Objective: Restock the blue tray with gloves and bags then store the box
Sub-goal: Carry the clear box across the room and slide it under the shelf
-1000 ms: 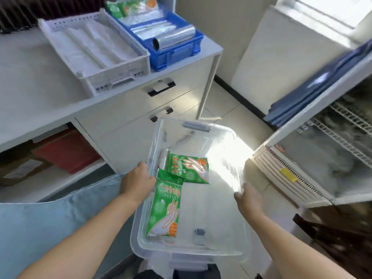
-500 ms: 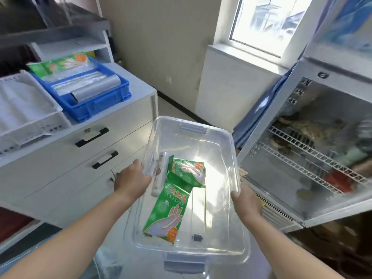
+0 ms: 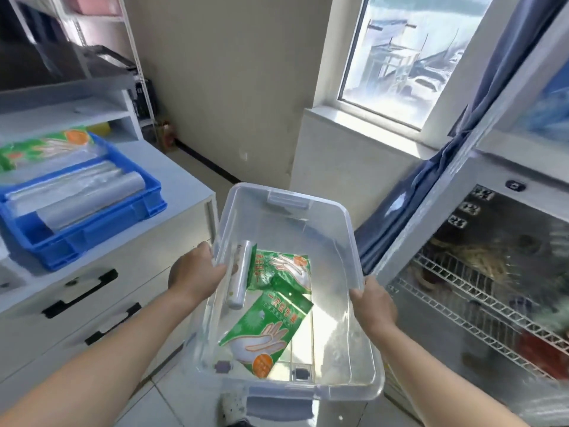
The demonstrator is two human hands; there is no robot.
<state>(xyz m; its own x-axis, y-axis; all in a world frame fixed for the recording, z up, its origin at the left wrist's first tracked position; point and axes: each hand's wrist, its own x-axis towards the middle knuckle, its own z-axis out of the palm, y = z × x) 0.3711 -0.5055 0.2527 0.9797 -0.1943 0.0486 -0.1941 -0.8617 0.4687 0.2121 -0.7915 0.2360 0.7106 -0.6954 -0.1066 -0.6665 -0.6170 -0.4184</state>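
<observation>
From the head camera, a clear plastic storage box (image 3: 345, 229) is carried in mid-air by both hands over a pale tiled floor (image 3: 172, 405); the left hand (image 3: 197, 272) grasps the box's left rim, thumb hooked over the edge, and the right hand (image 3: 374, 306) grasps the right rim with fingers curled under it. Inside, along the left wall, lies a roll of clear plastic bags (image 3: 238, 277); just beside it lie two green packets of disposable gloves (image 3: 278, 269), the far one overlapping the near one (image 3: 268, 331). To the left, on a white drawer cabinet (image 3: 101, 272), sits the blue plastic tray (image 3: 92, 229), holding silvery rolls of bags (image 3: 89, 195) and a green glove packet (image 3: 46, 146). At right stands a glass-doored fridge (image 3: 492, 291) with wire shelves; a blue curtain (image 3: 431, 180) hangs beside a window (image 3: 409, 57).
</observation>
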